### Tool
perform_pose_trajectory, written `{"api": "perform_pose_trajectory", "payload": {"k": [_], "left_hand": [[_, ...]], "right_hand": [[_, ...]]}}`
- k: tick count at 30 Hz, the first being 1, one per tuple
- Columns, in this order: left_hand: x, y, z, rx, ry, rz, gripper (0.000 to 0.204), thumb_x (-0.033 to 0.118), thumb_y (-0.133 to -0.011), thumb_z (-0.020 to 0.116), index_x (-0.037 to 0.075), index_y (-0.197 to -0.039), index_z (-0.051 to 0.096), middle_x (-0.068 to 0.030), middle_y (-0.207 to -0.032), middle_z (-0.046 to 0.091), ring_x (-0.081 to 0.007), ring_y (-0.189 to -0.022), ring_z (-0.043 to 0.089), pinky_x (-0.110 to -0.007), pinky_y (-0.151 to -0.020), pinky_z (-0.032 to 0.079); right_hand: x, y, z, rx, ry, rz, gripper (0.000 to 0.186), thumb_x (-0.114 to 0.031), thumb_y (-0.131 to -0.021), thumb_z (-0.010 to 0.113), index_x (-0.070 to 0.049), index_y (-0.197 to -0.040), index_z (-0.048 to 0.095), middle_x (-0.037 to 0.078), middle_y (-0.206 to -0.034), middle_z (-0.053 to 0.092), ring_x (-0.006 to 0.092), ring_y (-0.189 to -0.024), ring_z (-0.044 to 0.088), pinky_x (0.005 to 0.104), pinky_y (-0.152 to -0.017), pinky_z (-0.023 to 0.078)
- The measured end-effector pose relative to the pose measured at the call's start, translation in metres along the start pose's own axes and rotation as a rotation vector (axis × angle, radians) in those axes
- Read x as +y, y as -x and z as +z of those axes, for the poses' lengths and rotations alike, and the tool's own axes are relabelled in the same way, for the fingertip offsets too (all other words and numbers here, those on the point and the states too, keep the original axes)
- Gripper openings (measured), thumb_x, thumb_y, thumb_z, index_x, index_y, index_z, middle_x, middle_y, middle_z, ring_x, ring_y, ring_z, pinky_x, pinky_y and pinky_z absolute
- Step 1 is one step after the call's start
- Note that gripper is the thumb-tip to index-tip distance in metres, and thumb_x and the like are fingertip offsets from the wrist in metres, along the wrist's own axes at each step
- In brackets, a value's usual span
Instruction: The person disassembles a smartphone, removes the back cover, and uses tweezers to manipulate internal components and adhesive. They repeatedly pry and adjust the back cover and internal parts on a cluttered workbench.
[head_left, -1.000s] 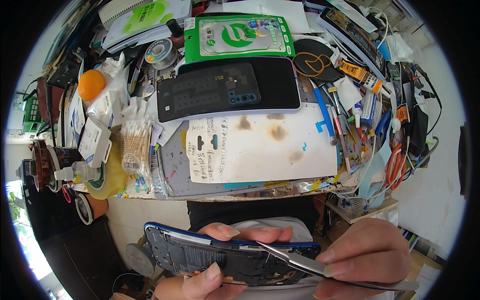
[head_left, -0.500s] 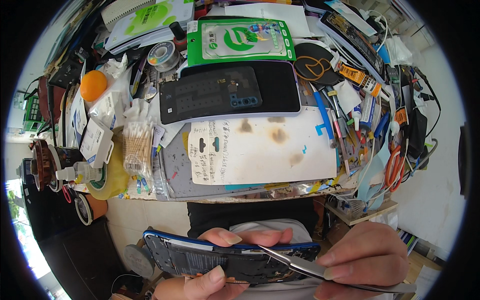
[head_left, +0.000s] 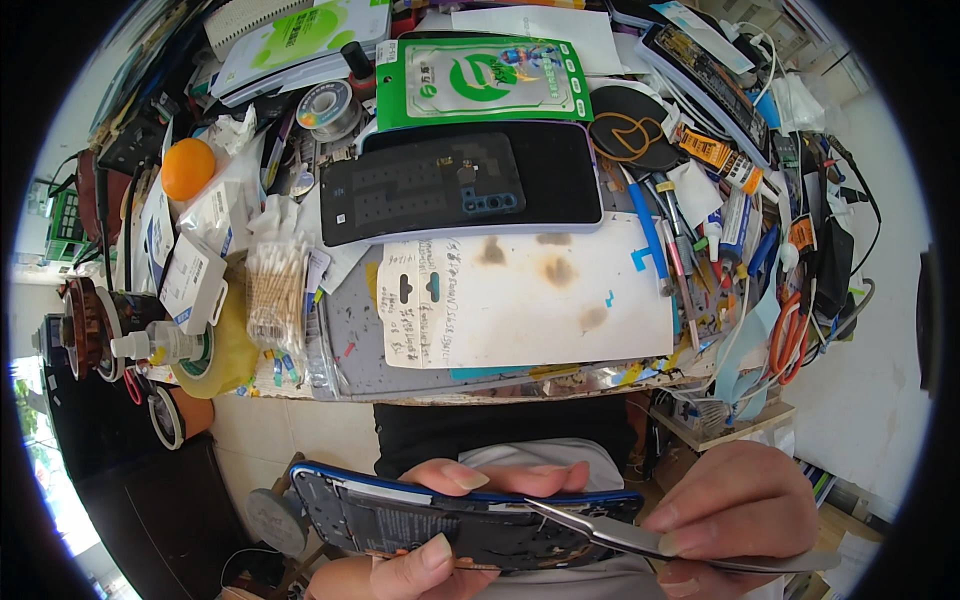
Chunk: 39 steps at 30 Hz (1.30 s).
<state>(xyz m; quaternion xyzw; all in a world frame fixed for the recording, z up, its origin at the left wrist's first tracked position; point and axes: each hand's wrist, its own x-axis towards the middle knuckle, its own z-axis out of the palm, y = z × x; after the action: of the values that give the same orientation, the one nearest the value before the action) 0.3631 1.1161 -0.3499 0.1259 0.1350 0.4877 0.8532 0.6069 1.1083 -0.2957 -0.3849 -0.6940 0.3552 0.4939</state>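
My left hand (head_left: 425, 565) grips an opened smartphone (head_left: 480, 538) with a blue frame, thumb along the lower edge and fingers behind the upper edge. Its inside faces up, showing a dark battery and black covers. In my right hand (head_left: 745, 505) is a pair of metal tweezers (head_left: 600, 530), pinched between thumb and fingers. The tweezers' tip rests at the phone's upper edge, right of the middle; whether it grasps anything is too small to tell. On the bench, a detached black phone back cover (head_left: 420, 185) lies over another dark phone (head_left: 560, 165).
A stained white card (head_left: 560, 300) lies on the grey mat. Cotton swabs (head_left: 277, 295), a solder spool (head_left: 327, 108) and an orange (head_left: 188, 170) stand left. Pens, glue tubes (head_left: 735, 228) and orange-handled scissors (head_left: 790, 340) crowd the right. A green packet (head_left: 485, 85) lies behind.
The phone and the tweezers have shifted very slightly to the right. Both hands keep their hold, and the bench things look unchanged.
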Motion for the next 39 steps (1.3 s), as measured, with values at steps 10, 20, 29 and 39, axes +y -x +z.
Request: {"api": "perform_pose_trajectory", "payload": {"k": [10, 20, 29, 39], "left_hand": [[-0.001, -0.002, 0.008, 0.045, -0.001, 0.008, 0.053, 0.032, -0.105, 0.056, 0.028, -0.153, 0.035, -0.0211, -0.157, 0.044, -0.0449, -0.151, 0.032, -0.06, -0.122, 0.029], [-0.006, 0.001, 0.004, 0.048, 0.001, 0.028, 0.054, 0.034, -0.106, 0.055, 0.026, -0.155, 0.033, -0.0201, -0.158, 0.043, -0.0441, -0.151, 0.032, -0.059, -0.124, 0.026], [0.009, -0.014, 0.048, 0.391, 0.272, -0.047, 0.054, 0.033, -0.105, 0.056, 0.026, -0.154, 0.033, -0.021, -0.157, 0.044, -0.046, -0.15, 0.033, -0.06, -0.123, 0.028], [-0.003, 0.004, -0.001, 0.023, 0.0, -0.002, 0.052, 0.031, -0.105, 0.054, 0.028, -0.153, 0.034, -0.0232, -0.156, 0.044, -0.0471, -0.15, 0.033, -0.06, -0.121, 0.031]], "right_hand": [[-0.001, -0.042, 0.044, 0.357, 0.009, -0.056, 0.033, -0.003, -0.08, 0.086, 0.003, -0.106, 0.067, 0.022, -0.098, 0.071, 0.0237, -0.071, 0.067, 0.03, -0.061, 0.052], [-0.017, -0.058, 0.083, 0.801, -0.081, 0.056, 0.035, 0.0, -0.073, 0.087, 0.005, -0.101, 0.068, 0.022, -0.089, 0.072, 0.0243, -0.065, 0.067, 0.0294, -0.052, 0.051], [0.008, -0.025, 0.005, -0.071, 0.081, -0.157, 0.03, -0.004, -0.081, 0.082, 0.006, -0.105, 0.066, 0.022, -0.094, 0.07, 0.0254, -0.071, 0.069, 0.0314, -0.06, 0.054], [0.006, -0.036, 0.013, 0.004, -0.077, -0.083, 0.026, -0.007, -0.091, 0.072, 0.006, -0.11, 0.062, 0.02, -0.092, 0.068, 0.0287, -0.076, 0.07, 0.0369, -0.067, 0.058]]}}
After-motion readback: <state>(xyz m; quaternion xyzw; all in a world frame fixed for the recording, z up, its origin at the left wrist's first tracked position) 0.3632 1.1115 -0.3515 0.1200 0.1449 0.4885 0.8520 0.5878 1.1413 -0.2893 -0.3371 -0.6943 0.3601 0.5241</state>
